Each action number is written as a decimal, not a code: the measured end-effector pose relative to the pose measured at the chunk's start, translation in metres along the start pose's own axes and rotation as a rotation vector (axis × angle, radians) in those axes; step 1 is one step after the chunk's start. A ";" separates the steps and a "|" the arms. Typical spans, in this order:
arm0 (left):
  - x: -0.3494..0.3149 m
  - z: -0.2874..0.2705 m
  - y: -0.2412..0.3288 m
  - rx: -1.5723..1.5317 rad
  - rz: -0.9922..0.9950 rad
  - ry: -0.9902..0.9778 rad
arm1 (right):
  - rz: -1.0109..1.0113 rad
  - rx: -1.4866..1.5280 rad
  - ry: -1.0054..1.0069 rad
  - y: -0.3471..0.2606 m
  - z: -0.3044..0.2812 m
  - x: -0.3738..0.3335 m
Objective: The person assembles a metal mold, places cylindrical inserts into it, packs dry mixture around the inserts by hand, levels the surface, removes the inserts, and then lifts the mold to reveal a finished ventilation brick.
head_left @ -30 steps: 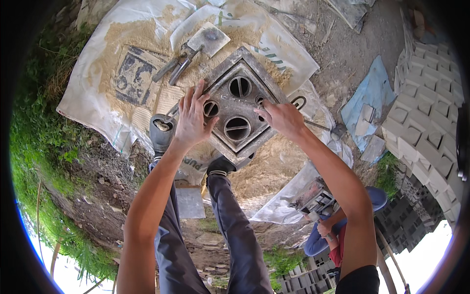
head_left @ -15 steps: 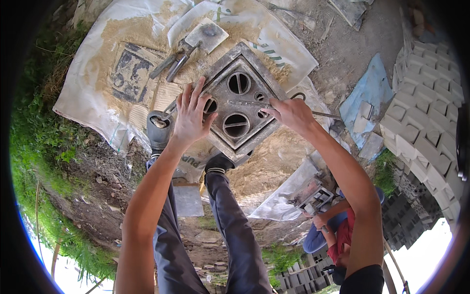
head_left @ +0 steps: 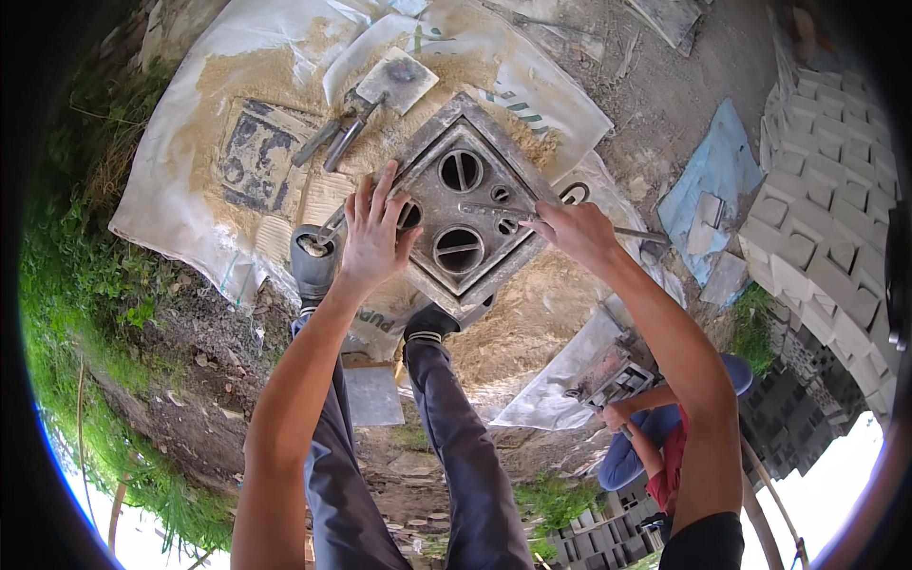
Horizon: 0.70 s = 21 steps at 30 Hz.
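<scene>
A square grey metal mould (head_left: 446, 161) with round openings lies on sandy white sacks (head_left: 218, 104). My left hand (head_left: 373, 239) rests flat on the mould's left corner with its fingers spread and holds nothing. My right hand (head_left: 577, 235) is at the mould's right corner, closed around a thin metal rod (head_left: 484, 210) that lies across the mould's top. My legs in grey trousers and two dark sandy boots (head_left: 313, 263) stand just below the mould.
A flat trowel (head_left: 397, 80) and its handles lie on the sacks beyond the mould. Stacked cast concrete blocks (head_left: 825, 223) fill the right side, with a blue sheet (head_left: 708, 176) beside them. Another person (head_left: 655, 446) crouches at lower right over a second mould (head_left: 617, 375). Grass borders the left.
Both hands stay on the mould. My right hand has shifted slightly outward along the rod, and my left hand's fingers have slid a little toward the mould's left edge.
</scene>
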<state>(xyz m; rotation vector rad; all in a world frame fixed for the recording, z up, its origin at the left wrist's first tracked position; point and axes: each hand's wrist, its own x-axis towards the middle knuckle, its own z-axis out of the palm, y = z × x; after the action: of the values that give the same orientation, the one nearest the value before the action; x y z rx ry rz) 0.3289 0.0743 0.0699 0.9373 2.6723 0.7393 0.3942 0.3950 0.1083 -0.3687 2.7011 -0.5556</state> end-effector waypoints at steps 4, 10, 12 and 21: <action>0.002 0.001 0.003 0.021 -0.010 -0.024 | 0.102 -0.005 -0.009 -0.003 -0.004 -0.014; 0.006 0.003 0.010 0.003 -0.001 -0.040 | 0.197 -0.121 -0.168 -0.001 -0.013 -0.025; 0.009 0.001 0.017 0.021 -0.008 -0.026 | 0.239 -0.013 0.067 -0.004 -0.002 -0.044; 0.017 0.037 0.101 -0.177 0.185 -0.056 | 1.441 0.786 0.712 -0.091 0.105 -0.078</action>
<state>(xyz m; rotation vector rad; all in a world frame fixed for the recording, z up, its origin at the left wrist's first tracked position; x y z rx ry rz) 0.3817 0.1668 0.0910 1.1488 2.4476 0.9563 0.5217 0.3043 0.0792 2.0343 2.1203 -1.2022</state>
